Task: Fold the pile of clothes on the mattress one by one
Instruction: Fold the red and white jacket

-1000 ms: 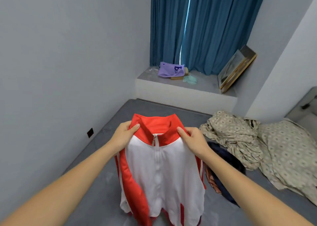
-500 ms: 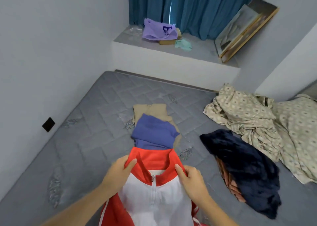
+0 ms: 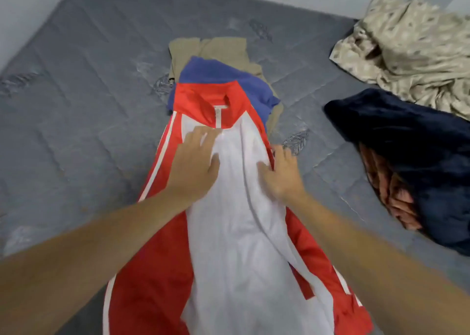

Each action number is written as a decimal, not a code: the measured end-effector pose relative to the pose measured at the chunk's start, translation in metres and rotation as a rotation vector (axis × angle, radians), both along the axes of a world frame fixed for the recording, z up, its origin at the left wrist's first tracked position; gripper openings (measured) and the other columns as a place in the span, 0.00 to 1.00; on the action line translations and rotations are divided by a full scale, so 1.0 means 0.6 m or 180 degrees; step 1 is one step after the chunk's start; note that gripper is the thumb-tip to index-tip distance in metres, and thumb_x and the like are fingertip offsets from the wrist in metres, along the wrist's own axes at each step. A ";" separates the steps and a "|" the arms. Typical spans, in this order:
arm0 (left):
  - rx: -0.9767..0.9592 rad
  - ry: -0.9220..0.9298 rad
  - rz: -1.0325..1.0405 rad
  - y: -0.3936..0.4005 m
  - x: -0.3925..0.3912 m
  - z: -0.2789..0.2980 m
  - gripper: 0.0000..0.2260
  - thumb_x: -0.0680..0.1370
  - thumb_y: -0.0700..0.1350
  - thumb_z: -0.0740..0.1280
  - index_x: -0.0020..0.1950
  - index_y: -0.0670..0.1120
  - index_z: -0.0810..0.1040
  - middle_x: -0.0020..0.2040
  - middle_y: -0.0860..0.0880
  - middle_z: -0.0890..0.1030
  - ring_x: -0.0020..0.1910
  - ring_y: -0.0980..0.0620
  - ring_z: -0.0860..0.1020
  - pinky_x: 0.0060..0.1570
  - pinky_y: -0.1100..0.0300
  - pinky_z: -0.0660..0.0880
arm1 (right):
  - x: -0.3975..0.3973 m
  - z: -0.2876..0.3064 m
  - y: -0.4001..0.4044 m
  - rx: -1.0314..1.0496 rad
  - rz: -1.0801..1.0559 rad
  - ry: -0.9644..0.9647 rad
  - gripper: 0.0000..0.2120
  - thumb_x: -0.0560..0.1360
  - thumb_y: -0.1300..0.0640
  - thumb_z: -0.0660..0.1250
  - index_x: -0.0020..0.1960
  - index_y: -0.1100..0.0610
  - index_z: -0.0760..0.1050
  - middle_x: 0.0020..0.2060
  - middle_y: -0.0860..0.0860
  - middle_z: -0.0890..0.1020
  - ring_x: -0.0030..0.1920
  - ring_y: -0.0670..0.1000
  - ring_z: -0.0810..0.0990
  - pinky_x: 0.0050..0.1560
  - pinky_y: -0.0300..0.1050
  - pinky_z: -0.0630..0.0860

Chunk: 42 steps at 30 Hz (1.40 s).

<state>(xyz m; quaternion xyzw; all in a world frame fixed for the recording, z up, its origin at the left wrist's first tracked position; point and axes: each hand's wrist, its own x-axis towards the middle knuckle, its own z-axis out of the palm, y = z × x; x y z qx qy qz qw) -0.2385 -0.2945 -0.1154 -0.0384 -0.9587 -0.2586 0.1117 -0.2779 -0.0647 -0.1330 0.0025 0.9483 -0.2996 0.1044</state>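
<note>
Grey quilted mattress [image 3: 76,111] fills the left of the view, bare fabric with stitched diamond pattern. Left hand [image 3: 193,164] lies flat on the chest of the red-and-white zip-front track jacket [image 3: 236,233], fingers straight and spread, pressing, clamping nothing. Change noted: a second ago both hands pinched the jacket at the shoulders and held it up in the air; half a second ago it was coming down; now it lies front-up on the mattress, red collar [image 3: 203,100] at the far end, hem running off the near edge of view. The collar overlaps the folded blue garment [image 3: 216,72], which sits on the folded tan garment [image 3: 216,47] just beyond. Right hand [image 3: 282,174] rests on the jacket's right edge near the shoulder, fingers loosely bent over the cloth; cannot tell whether it pinches the fabric or only presses. Judgement: lay-down done, smoothing in hand, sleeve folds not yet begun. Two pieces look finished. Further right, a dark navy fleecy garment [image 3: 407,144] heaped over a rust-orange patterned cloth [image 3: 389,192], the unfolded remainder. Far right, crumpled beige patterned sheet [image 3: 412,42].
</note>
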 end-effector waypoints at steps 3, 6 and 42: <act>0.0130 -0.0605 -0.0606 0.073 0.089 -0.043 0.26 0.82 0.57 0.57 0.80 0.53 0.65 0.78 0.47 0.66 0.75 0.46 0.66 0.69 0.49 0.68 | 0.103 -0.023 0.055 -0.0064 -0.0111 -0.0208 0.27 0.80 0.48 0.67 0.75 0.57 0.67 0.64 0.54 0.73 0.64 0.58 0.69 0.68 0.53 0.65; -0.0012 -0.1560 -0.0848 0.131 0.129 -0.070 0.36 0.77 0.68 0.48 0.83 0.57 0.57 0.83 0.46 0.57 0.82 0.46 0.56 0.78 0.48 0.60 | 0.177 -0.029 0.112 -0.0056 -0.0343 -0.0134 0.24 0.80 0.47 0.68 0.73 0.52 0.69 0.61 0.49 0.73 0.63 0.53 0.70 0.66 0.51 0.69; -0.1057 -0.1520 -0.1478 0.412 -0.144 -0.061 0.40 0.77 0.50 0.73 0.84 0.51 0.57 0.83 0.40 0.59 0.82 0.39 0.55 0.80 0.44 0.55 | 0.186 -0.004 0.571 -0.1129 -0.0705 -0.1609 0.09 0.75 0.50 0.78 0.43 0.55 0.82 0.36 0.50 0.85 0.37 0.47 0.81 0.38 0.37 0.76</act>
